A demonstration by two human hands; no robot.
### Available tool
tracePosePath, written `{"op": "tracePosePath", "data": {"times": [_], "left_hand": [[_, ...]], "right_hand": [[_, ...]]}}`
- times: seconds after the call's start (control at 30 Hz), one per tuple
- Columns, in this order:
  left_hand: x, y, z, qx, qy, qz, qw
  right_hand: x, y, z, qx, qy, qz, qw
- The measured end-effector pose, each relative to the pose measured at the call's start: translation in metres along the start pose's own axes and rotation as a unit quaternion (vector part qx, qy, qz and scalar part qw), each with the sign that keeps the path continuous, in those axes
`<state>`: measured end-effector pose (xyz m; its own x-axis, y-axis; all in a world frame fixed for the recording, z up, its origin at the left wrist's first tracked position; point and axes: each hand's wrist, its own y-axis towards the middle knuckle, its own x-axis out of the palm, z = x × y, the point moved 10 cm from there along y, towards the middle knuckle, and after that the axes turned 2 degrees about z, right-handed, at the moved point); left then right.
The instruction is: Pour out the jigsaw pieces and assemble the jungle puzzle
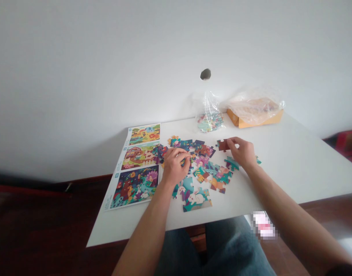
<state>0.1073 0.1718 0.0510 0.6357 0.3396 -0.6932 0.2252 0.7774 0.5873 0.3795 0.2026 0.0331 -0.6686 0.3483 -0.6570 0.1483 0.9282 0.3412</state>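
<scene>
My right hand (pixel 242 151) pinches the edge of a brown jigsaw piece (pixel 222 145) at the right side of the loose pieces. My left hand (pixel 176 165) is over the pile with fingers curled and thumb drawn in; what they hold, if anything, is hidden. Colourful jigsaw pieces (pixel 202 161) lie spread and partly overlapping between the hands. Nearer to me, a piece with a white animal (pixel 195 198) lies below a rabbit piece (pixel 182 188). A teal piece (pixel 232 163) sits beside my right wrist.
A picture sheet (pixel 120 173) with three printed scenes lies on the left of the white table (pixel 291 161). At the back, by the wall, are a clear bag of pieces (pixel 210 122) and an orange box (pixel 252 119) with clear plastic over it. My legs are under the front edge.
</scene>
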Motion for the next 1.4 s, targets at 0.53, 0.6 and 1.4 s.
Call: {"op": "tracePosePath", "data": {"times": [0.53,0.6,1.4], "left_hand": [[-0.002,-0.011,-0.04,-0.133,0.138,0.015,0.981],[0.002,-0.012,-0.042,-0.137,0.143,0.003,0.98],[-0.023,-0.02,-0.097,-0.268,0.161,0.032,0.949]], "right_hand": [[0.043,-0.03,-0.065,-0.245,-0.07,-0.147,0.956],[0.057,-0.04,-0.074,-0.268,-0.088,-0.188,0.941],[0.113,-0.024,-0.115,-0.304,-0.077,-0.227,0.922]]}}
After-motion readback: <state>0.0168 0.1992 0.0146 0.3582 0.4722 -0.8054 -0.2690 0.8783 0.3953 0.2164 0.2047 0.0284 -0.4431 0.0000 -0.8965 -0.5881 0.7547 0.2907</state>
